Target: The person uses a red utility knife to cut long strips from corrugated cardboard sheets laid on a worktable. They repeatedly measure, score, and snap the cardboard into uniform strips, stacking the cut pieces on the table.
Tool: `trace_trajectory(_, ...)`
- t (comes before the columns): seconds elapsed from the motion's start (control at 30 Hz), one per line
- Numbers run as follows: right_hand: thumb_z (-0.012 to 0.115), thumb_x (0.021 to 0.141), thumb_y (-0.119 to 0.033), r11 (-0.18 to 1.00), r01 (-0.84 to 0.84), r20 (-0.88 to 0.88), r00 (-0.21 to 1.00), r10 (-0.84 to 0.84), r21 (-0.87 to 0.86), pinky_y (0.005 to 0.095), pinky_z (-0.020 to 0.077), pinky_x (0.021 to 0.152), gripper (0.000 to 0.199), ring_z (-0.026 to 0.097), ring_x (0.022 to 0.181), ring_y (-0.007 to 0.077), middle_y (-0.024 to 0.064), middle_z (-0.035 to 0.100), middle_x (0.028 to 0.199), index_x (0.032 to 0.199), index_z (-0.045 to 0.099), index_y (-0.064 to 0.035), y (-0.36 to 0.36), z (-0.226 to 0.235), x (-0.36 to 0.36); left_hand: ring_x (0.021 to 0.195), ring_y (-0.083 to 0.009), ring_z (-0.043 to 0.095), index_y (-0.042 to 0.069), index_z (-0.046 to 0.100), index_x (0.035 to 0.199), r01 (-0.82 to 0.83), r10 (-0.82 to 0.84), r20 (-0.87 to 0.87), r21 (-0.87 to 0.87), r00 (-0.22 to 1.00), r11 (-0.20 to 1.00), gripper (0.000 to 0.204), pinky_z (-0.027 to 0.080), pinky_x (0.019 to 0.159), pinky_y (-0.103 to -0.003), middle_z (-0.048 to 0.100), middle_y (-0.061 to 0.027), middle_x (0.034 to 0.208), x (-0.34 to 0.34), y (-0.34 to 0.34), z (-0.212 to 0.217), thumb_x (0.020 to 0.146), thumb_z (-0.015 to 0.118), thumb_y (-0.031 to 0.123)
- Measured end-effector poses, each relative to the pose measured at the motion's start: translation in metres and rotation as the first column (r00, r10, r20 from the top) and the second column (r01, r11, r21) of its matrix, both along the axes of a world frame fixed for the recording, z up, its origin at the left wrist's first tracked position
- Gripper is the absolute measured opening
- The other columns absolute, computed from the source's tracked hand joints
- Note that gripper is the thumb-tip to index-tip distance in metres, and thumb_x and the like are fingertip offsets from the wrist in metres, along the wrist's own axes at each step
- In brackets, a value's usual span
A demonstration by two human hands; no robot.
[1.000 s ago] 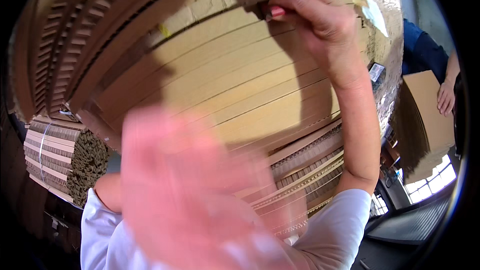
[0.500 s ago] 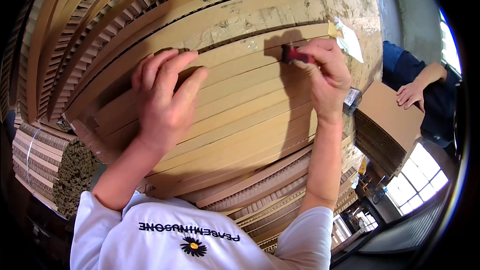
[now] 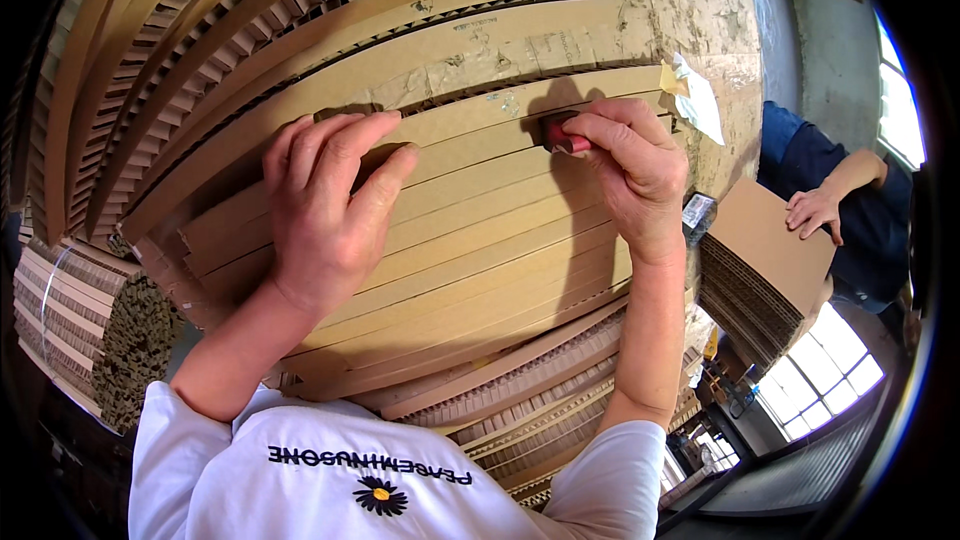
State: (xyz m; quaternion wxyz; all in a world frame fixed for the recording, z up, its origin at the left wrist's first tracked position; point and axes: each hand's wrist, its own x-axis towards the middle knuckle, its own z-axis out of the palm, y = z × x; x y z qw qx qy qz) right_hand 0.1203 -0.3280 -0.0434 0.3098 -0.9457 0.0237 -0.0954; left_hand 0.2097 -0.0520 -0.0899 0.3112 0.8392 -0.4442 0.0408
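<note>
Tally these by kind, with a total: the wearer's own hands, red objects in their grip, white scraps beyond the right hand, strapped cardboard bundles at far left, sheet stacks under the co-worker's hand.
Wearer's hands, left hand and right hand: 2
Red object: 1
White scrap: 1
Strapped bundle: 1
Sheet stack: 1
Total: 6

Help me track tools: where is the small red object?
In the head view, upper half, right of centre: the small red object is pinched in the right hand, at the cardboard strips.
</note>
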Motion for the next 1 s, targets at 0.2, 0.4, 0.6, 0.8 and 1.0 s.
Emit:
trace_trajectory(0.2,0.084,0.076,-0.004,0.998,-0.019,-0.025,1.000,0.018,-0.056,0.0321,0.0568,0.066,0.019,0.070,0.081,0.0231,0.0077,0.070,0.092,0.094,0.077,-0.0060,0.001,0.003,0.005,0.107,-0.0336,0.063,0.003,0.073,0.109,0.009,-0.011,-0.079,-0.021,0.997,1.000,0.028,0.047,0.095,-0.045,0.066,-0.0137,0.124,0.000,0.001,-0.001,0.082,0.073,-0.001)
trace_trajectory(0.4,0.080,0.079,0.002,0.993,-0.064,-0.041,0.997,0.060,-0.100,0.0305,0.0559,0.071,0.020,0.070,0.084,0.0233,0.0086,0.071,0.096,0.097,0.077,-0.0052,-0.004,0.000,0.003,0.107,-0.0339,0.061,0.001,0.065,0.123,-0.034,0.029,-0.203,-0.023,0.979,0.999,0.049,0.050,0.092,-0.045,0.062,-0.0135,0.124,0.003,-0.003,0.000,0.076,0.078,0.000)
trace_trajectory(0.6,0.079,0.079,0.003,0.994,-0.057,-0.084,0.995,0.049,-0.095,0.0312,0.0575,0.072,0.018,0.071,0.086,0.0244,0.0095,0.071,0.097,0.096,0.076,-0.0047,-0.003,0.002,0.005,0.113,-0.0359,0.059,-0.002,0.062,0.127,0.112,-0.089,-0.317,0.056,0.944,0.992,0.047,0.049,0.095,-0.045,0.060,-0.0174,0.127,0.022,-0.001,0.014,0.082,0.075,0.000)
trace_trajectory(0.8,0.079,0.079,0.003,0.995,-0.040,-0.085,0.996,0.033,-0.089,0.0312,0.0575,0.071,0.018,0.071,0.085,0.0238,0.0093,0.071,0.097,0.095,0.076,-0.0047,-0.001,0.002,0.004,0.111,-0.0358,0.060,0.001,0.070,0.116,0.217,-0.196,-0.257,0.057,0.946,0.974,0.041,0.051,0.093,-0.044,0.061,-0.0163,0.126,0.029,0.005,0.015,0.076,0.078,-0.001)
trace_trajectory(1.0,0.081,0.078,-0.009,0.999,-0.003,-0.001,1.000,0.003,-0.043,0.0341,0.0534,0.060,0.015,0.068,0.076,0.0239,0.0029,0.069,0.091,0.091,0.074,-0.0114,-0.002,0.004,0.006,0.117,-0.0372,0.059,0.001,0.070,0.118,0.238,-0.210,-0.259,0.081,0.943,0.968,0.044,0.049,0.097,-0.045,0.059,-0.0171,0.133,0.024,0.004,0.017,0.075,0.078,-0.003)
